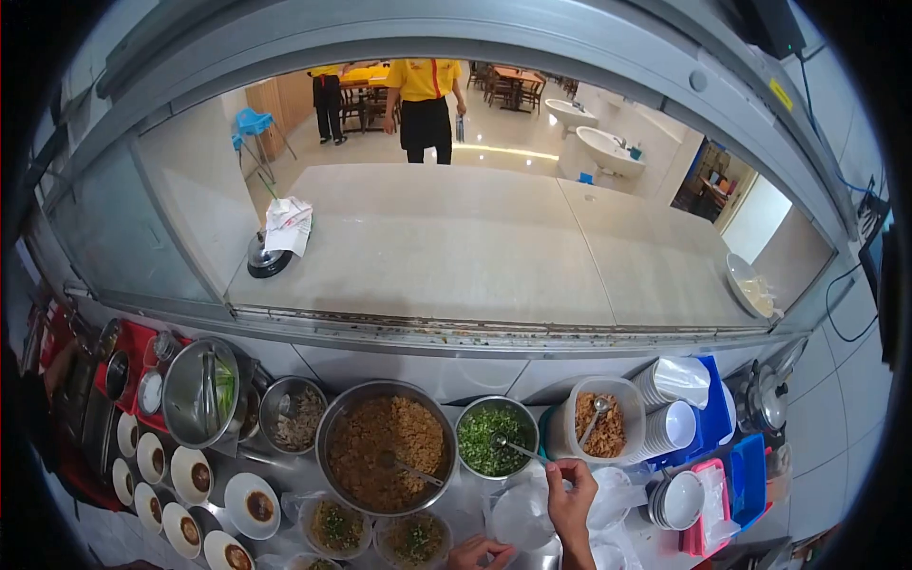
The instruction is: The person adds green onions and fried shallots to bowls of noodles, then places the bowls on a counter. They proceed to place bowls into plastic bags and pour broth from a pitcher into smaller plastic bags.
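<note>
My right hand (571,499) is raised with thumb and fingers pinched together, right by the end of the spoon handle (521,447) in the pot of chopped green onions (486,445). Below those fingers sits a bowl lined with clear plastic (522,518). My left hand (480,553), partly cut off by the bottom edge, has its fingers curled at the near side of that bowl. I cannot tell what either hand pinches. Left of it stand two plastic-lined bowls (414,540) of food topped with green onion.
A large pot of minced topping (385,446) with a ladle stands at centre. Several sauce bowls (253,505) fill the left. Right are a tub of shredded food (598,425), stacked bowls (677,500) and blue trays (749,482). Beyond the window ledge stands a person (425,104).
</note>
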A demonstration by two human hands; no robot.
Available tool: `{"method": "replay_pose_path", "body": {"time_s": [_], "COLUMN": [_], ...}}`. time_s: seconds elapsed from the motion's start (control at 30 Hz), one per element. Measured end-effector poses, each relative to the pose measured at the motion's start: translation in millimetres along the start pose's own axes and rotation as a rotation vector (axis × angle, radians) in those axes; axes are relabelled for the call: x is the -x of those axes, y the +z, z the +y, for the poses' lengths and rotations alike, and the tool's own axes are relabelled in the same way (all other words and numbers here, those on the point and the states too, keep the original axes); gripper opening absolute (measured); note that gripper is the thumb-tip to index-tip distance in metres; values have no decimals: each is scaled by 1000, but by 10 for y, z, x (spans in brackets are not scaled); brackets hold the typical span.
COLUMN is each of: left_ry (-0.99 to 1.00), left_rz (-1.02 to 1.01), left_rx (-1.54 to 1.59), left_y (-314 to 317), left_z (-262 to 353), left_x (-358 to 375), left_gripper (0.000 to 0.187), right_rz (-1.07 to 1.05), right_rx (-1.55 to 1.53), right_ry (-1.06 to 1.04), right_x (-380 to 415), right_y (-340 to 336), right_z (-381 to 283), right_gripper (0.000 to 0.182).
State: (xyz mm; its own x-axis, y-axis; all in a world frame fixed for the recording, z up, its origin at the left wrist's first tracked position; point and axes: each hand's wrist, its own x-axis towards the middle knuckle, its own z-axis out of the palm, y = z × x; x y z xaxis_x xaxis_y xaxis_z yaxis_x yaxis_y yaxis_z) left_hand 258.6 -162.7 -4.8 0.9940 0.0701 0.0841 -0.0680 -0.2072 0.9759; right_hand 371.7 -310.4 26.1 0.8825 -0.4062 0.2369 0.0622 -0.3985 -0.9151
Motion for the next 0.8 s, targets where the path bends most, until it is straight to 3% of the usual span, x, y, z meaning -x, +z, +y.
{"method": "replay_pose_path", "body": {"time_s": [0.17, 0.33, 0.53, 0.63, 0.8], "left_ry": [-23, -307, -182, -121, -214], "left_rz": [-71, -78, -62, -57, -73], "left_rx": [35, 270, 29, 37, 135], "left_y": [-1, 1, -52, -13, 17], "left_z": [-15, 4, 140, -104, -255], "left_x": [27, 53, 4, 103, 182], "left_gripper": [13, 18, 19, 20, 21], "right_rz": [-16, -51, -60, -70, -102], "right_rx": [11, 18, -2, -9, -3], "right_ry": [1, -11, -12, -22, 3], "right_x": [75, 93, 50, 49, 84], "right_y": [-99, -94, -64, -61, -83], "right_z": [169, 170, 209, 174, 155], "right_gripper": [8, 8, 10, 11, 11]}}
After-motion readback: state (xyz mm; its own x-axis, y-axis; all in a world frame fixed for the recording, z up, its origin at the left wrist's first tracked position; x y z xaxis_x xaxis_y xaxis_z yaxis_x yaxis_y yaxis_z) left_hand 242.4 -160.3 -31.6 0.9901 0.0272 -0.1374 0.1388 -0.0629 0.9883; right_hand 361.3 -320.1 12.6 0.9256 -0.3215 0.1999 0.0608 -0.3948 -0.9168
